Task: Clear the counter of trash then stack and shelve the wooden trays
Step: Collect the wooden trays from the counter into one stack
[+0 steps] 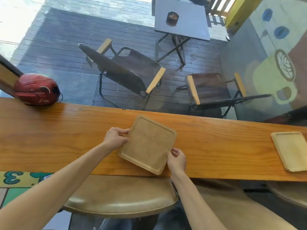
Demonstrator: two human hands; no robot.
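Observation:
A square wooden tray (pixel 147 144) with rounded corners lies turned at an angle on the long wooden counter (pixel 66 135), in the middle. My left hand (pixel 116 137) grips its left corner. My right hand (pixel 177 159) grips its lower right edge. A second, paler wooden tray (pixel 291 151) lies flat at the counter's far right, partly cut off by the frame. No trash shows on the counter.
A red helmet (pixel 36 89) sits on the counter's far left. A padded stool (pixel 123 199) stands right below the counter in front of me. Beyond the glass are folding chairs (pixel 123 72) and a small table with an ashtray (pixel 172 18).

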